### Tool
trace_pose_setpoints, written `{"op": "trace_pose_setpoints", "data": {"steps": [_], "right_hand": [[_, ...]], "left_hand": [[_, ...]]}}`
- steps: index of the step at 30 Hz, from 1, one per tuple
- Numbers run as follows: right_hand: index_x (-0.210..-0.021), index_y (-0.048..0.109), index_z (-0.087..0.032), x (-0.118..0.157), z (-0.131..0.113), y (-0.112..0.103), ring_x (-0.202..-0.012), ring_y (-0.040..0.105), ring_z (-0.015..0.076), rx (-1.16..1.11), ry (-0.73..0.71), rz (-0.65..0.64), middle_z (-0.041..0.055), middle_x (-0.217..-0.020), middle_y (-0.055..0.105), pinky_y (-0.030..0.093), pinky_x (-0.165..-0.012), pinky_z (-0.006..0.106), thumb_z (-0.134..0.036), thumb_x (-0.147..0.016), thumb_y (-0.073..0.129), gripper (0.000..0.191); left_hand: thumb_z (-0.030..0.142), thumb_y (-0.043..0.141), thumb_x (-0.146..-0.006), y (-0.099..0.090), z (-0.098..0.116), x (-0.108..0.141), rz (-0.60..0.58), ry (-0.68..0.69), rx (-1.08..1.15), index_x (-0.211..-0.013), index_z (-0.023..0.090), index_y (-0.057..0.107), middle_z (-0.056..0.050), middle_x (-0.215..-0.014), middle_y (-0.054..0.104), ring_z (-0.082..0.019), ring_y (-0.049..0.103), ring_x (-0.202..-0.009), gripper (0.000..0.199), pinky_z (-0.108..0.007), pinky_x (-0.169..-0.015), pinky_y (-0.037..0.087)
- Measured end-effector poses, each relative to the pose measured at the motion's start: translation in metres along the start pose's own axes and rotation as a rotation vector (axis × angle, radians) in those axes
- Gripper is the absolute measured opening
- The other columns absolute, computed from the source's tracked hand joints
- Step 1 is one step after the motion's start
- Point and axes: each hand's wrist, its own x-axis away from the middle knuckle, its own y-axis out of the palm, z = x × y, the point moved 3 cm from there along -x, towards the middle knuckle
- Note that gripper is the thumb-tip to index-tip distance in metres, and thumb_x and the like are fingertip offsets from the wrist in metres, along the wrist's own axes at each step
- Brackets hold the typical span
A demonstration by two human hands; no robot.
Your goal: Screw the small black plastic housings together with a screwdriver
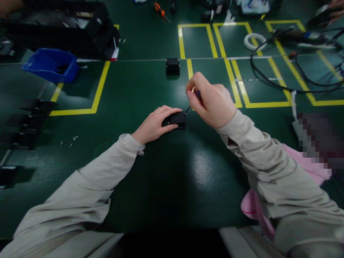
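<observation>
My left hand (157, 123) is closed around a small black box (177, 117), thumb along its near side and fingers along the far side, holding it on the green table. In my right hand (211, 98) is a screwdriver (189, 108); its thin dark shaft slants down to the right end of the box, where the tip meets a small screw or fitting. Most of the screwdriver's handle is hidden by my fingers. Another black box (172, 66) of similar look stands farther back, apart from both hands.
Small screws (72, 141) lie at the left, near several black parts (29, 125). A blue bin (52, 64) stands behind them, beside a large black tray (88, 34). Right are a white ring (254, 41), black cables (268, 80) and pink cloth (306, 165). An orange screwdriver (160, 10) lies far back.
</observation>
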Motion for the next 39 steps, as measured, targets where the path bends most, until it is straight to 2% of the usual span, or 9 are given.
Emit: {"op": "trace_pose_setpoints", "data": {"steps": [12, 18, 24, 32, 39], "right_hand": [[-0.115, 0.055, -0.019, -0.0001, -0.0007, -0.0004, -0.082, 0.068, 0.0199, -0.004, -0.006, -0.011, 0.0073, -0.091, 0.07, 0.047, -0.077, 0.032, -0.037, -0.1, 0.029, 0.035], [-0.117, 0.054, -0.019, 0.0011, -0.0003, 0.0, -0.085, 0.069, 0.0199, -0.03, -0.024, 0.012, 0.0064, -0.093, 0.069, 0.048, -0.078, 0.032, -0.034, -0.099, 0.027, 0.035], [-0.113, 0.057, -0.02, -0.0001, 0.0005, 0.0002, -0.078, 0.067, 0.0185, 0.012, -0.005, -0.013, 0.0048, -0.084, 0.068, 0.047, -0.076, 0.031, -0.047, -0.101, 0.025, 0.043], [-0.123, 0.05, -0.021, -0.0001, 0.0014, -0.0008, -0.075, 0.067, 0.0179, -0.002, 0.037, 0.035, 0.0049, -0.087, 0.069, 0.045, -0.072, 0.029, -0.038, -0.101, 0.031, 0.034], [-0.113, 0.055, -0.021, -0.0003, 0.0036, -0.001, -0.07, 0.063, 0.0169, 0.029, 0.025, -0.001, 0.0036, -0.079, 0.067, 0.043, -0.071, 0.03, -0.047, -0.101, 0.029, 0.039]], "left_hand": [[0.035, 0.061, -0.093, -0.0001, 0.0003, 0.0001, 0.007, 0.012, -0.012, -0.138, 0.018, 0.053, -0.009, -0.126, 0.06, -0.023, 0.056, -0.118, 0.048, -0.037, -0.104, 0.044], [0.035, 0.061, -0.092, 0.0005, -0.0011, -0.0002, 0.007, 0.0, -0.005, -0.138, 0.021, 0.053, -0.009, -0.127, 0.06, -0.024, 0.056, -0.119, 0.049, -0.038, -0.105, 0.044], [0.035, 0.061, -0.093, 0.0003, -0.0002, 0.0003, 0.007, 0.004, -0.006, -0.138, 0.021, 0.053, -0.009, -0.127, 0.06, -0.024, 0.056, -0.118, 0.048, -0.038, -0.105, 0.043], [0.035, 0.061, -0.093, 0.0001, 0.0005, 0.0001, 0.002, 0.0, 0.006, -0.138, 0.022, 0.053, -0.009, -0.126, 0.059, -0.023, 0.056, -0.117, 0.048, -0.038, -0.104, 0.044], [0.035, 0.061, -0.093, 0.0002, -0.0002, 0.0003, 0.009, 0.01, 0.005, -0.138, 0.02, 0.053, -0.009, -0.126, 0.059, -0.023, 0.056, -0.118, 0.048, -0.037, -0.104, 0.044]]}}
